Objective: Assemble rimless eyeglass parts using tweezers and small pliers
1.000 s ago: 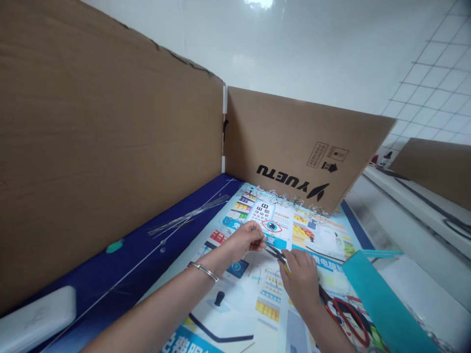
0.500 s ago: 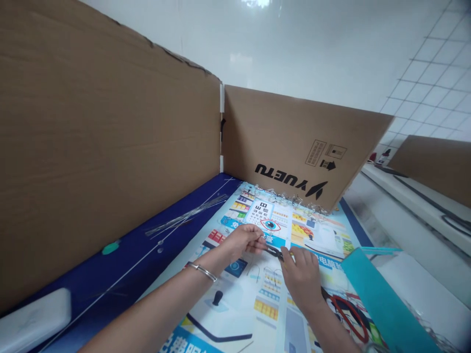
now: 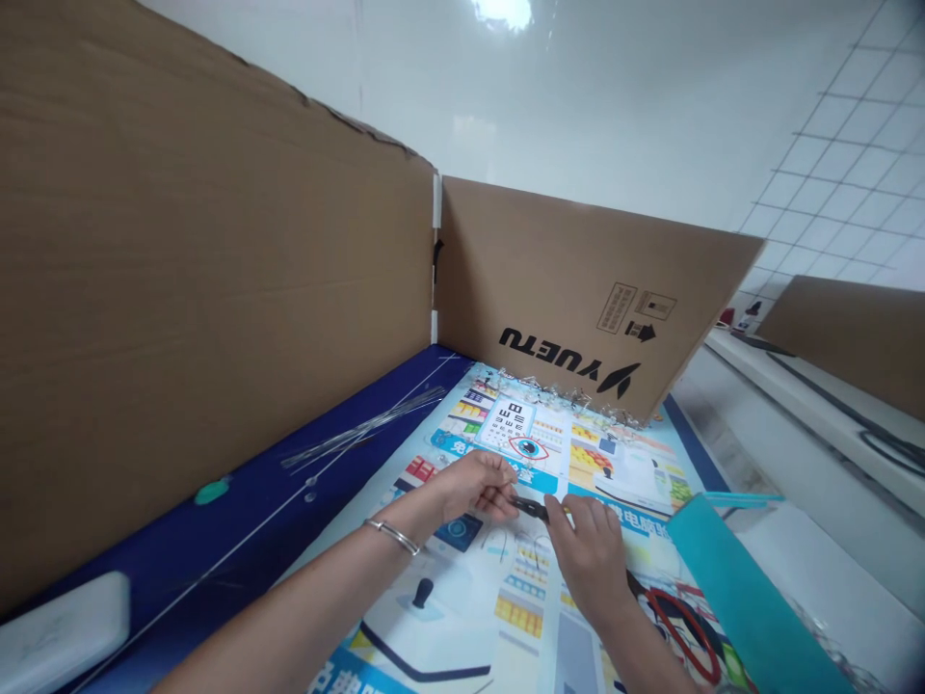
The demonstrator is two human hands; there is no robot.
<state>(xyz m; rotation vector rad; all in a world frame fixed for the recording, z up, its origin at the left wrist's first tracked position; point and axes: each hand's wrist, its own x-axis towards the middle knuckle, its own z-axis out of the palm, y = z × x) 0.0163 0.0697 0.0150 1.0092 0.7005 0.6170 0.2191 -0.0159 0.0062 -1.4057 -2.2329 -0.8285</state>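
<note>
My right hand is wrapped round a pair of pliers, whose dark jaws point left. Bent at the fingertips, my left hand pinches something too small to make out, right at the tip of the jaws. Below the hands, a few short bent wires lie on the printed sheet. Beside my right wrist are red-handled scissors, partly covered by the forearm.
Cardboard panels wall the left and the back. A bundle of thin straight wires lies on the blue strip, with a green blob nearby. Wire scraps line the back panel's foot. A teal board and a white case flank the sheet.
The pliers have turned a little, and their jaws now look closer together. My left hand still pinches at their tip. The view has shifted slightly.
</note>
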